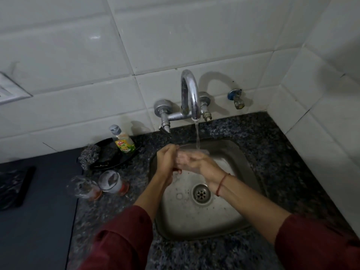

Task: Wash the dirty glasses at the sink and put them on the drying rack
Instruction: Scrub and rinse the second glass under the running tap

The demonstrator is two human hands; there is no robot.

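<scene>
3 glasses are in view: 1 clear glass [194, 152] held over the sink [185, 221], and 2 dirty ones standing on the tabletop [263, 152] to the left of the basin. Of those 2, the clouded glass [112, 181] is just beside the sink rim and the smeared glass [83, 189] is close against it, further left. The clear glass lies nearly on its side, its long axis running left to right across the basin. The left hand [167, 160] is curled round its left end, the right hand [198, 166] is wrapped under its middle, and its right end sits in the stream from the 1 tap [191, 94]. I cannot tell which end is the mouth. Both waiting glasses lie to the left of the hands, so the left hand is the nearer one for the next pickup, reaching sideways over the rim. Behind them are 1 soap bottle [122, 142] and 1 steel scrubber [89, 154] on 1 black dish [115, 160]. No drying rack can be made out, and 1 dark flat thing [13, 188] at the far left is too dim to name.
</scene>
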